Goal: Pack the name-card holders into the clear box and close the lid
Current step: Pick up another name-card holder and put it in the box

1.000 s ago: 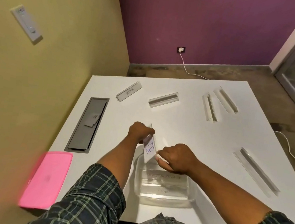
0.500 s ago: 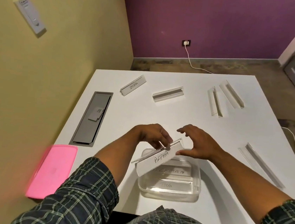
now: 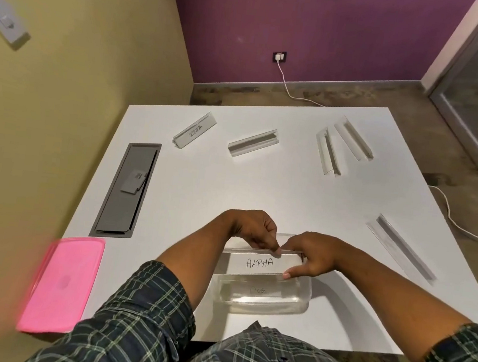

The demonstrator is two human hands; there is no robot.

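While both hands (image 3: pixel 281 245) pinch the ALPHA holder (image 3: pixel 258 262), it sits atop the clear box (image 3: pixel 263 298).

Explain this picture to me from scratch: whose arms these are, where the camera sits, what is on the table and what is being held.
There is no machine here. A person wears a wide-angle camera on the head, looking forward and down, so the arms in plaid sleeves are the wearer's own.

Both hands grip one name-card holder marked ALPHA: the left hand pinches its top edge, the right hand holds its right end. It sits over the clear box, where a card reading DOG already lies.

On the white table five more holders wait: one marked ZEBRA and four clear ones at the far and right sides. The pink lid lies at the near left edge, beside a grey cable hatch.
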